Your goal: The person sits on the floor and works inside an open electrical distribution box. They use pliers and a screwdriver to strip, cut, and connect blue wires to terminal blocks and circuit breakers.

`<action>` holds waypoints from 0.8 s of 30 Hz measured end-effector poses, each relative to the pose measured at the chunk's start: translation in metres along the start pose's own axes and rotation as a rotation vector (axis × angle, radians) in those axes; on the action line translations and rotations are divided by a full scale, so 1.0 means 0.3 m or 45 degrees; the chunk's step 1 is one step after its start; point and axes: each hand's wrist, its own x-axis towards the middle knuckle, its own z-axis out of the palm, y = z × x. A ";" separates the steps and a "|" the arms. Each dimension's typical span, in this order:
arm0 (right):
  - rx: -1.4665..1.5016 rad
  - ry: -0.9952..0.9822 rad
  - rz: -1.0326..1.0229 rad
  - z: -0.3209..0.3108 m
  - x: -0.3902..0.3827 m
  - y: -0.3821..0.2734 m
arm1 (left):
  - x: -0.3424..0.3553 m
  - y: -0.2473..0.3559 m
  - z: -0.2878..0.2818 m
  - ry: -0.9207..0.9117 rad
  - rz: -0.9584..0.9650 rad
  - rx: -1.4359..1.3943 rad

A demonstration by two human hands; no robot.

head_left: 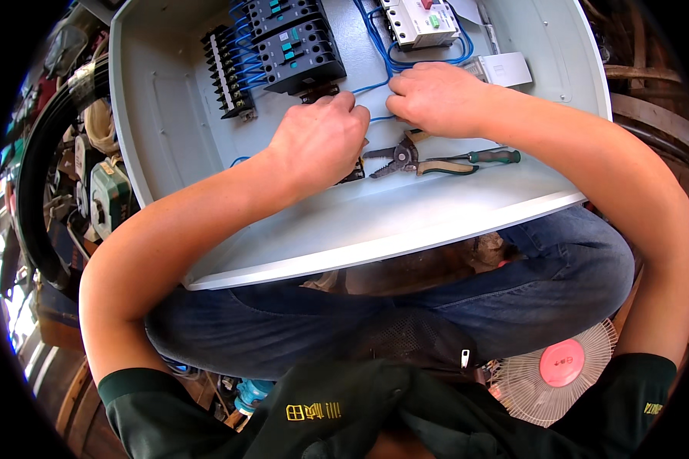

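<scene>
My left hand (325, 134) is closed in a pinch over the lower middle of a grey metal enclosure (390, 241). To its right, my right hand (440, 99) is also closed, palm down. A blue wire (383, 118) spans the short gap between my hands, its ends hidden by my fingers. Just below my right hand lies a pair of wire strippers (406, 158) with tan-and-black handles, jaws toward my left hand. A screwdriver with a green handle (497, 156) rests beside them. Dark parts under my left hand are mostly covered.
Black contactors (302, 60) and a terminal strip (226, 73), joined by blue wires, stand at the upper left inside. A white motor breaker (422, 23) and a small white box (507, 69) are farther right. Below the enclosure are my legs (283, 314) and a fan (540, 382).
</scene>
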 end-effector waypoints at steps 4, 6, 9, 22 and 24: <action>-0.127 0.080 -0.073 0.038 -0.009 -0.003 | 0.033 0.009 0.008 -0.100 -0.162 -0.053; -0.120 0.091 -0.090 0.041 -0.011 0.000 | 0.037 -0.008 0.025 -0.070 -0.118 -0.129; -0.065 -0.054 -0.075 0.003 -0.001 -0.006 | 0.051 -0.025 0.010 -0.121 -0.079 -0.165; 0.609 0.157 0.485 0.029 -0.016 0.026 | 0.084 0.007 0.062 0.032 -0.136 -0.183; 0.696 0.131 0.619 0.014 -0.014 0.033 | 0.078 0.016 0.069 0.054 -0.129 -0.178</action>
